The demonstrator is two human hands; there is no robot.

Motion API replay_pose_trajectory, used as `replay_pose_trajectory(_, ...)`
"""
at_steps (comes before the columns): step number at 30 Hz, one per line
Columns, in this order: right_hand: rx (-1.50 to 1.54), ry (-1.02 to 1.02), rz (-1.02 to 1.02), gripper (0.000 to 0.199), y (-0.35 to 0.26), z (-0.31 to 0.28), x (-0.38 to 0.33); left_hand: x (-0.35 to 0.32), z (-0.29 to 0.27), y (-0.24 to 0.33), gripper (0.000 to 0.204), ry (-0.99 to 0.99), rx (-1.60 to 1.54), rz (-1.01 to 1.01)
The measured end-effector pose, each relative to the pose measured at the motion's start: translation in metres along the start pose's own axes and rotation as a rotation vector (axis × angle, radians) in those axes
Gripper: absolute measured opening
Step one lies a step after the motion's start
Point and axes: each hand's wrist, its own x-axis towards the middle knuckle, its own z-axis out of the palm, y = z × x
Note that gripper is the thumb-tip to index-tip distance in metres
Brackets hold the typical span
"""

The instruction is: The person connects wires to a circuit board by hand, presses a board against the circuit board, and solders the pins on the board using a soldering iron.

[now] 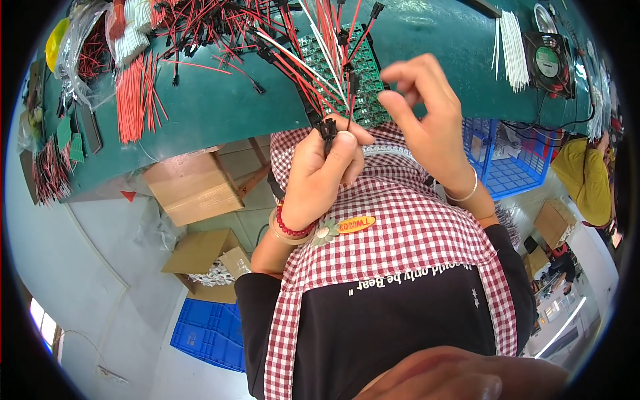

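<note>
My left hand [320,170] is closed at the table's near edge, pinching black plug connectors [327,129] between thumb and fingers. Beyond it lies a panel of green circuit boards [368,100], with red, black and white wires [313,83] fanned over it. To the right of the panel is my right hand [430,113], raised, its thumb and fingertips apart and slightly blurred, with nothing visible between them. A dark wire [352,100] runs up from near the left fingers across the boards.
Bundled red wires [133,100] and a heap of connector leads [220,27] lie on the green table [460,40] to the left. White wires [512,53] and a small black fan [550,63] sit at the right. Below are a blue crate [513,173] and cardboard boxes [193,187].
</note>
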Motion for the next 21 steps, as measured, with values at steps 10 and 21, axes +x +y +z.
replay_pose_trajectory(10,0.046,0.011,-0.198,0.010,-0.001,-0.007,-0.013,-0.001,0.004,-0.003,0.021,-0.071,0.119,-0.131)
replay_pose_trajectory(21,0.320,-0.388,-0.080,0.009,0.010,-0.019,-0.008,0.001,0.003,-0.012,0.017,-0.075,0.174,-0.151)
